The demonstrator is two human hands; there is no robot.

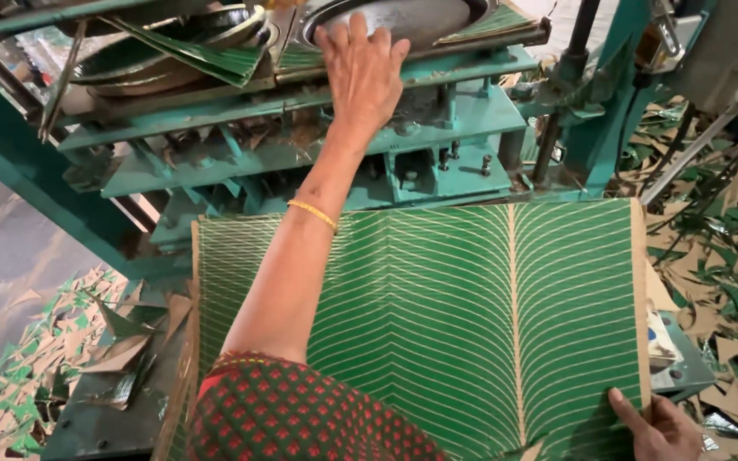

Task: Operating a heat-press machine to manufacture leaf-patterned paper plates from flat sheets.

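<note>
Head view: teal press machine [437, 145] across upper frame; green striped sheet [489, 316] filling centre. Left hand [362, 72] spread flat on round die plate [403, 17], top centre; right hand [659, 427] pinching sheet's lower-right corner. Best kept square, fingers clear.

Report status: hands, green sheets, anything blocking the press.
Left hand flat on the round press die. Right hand gripping green sheet stack corner. Offcut scraps around the base.
</note>
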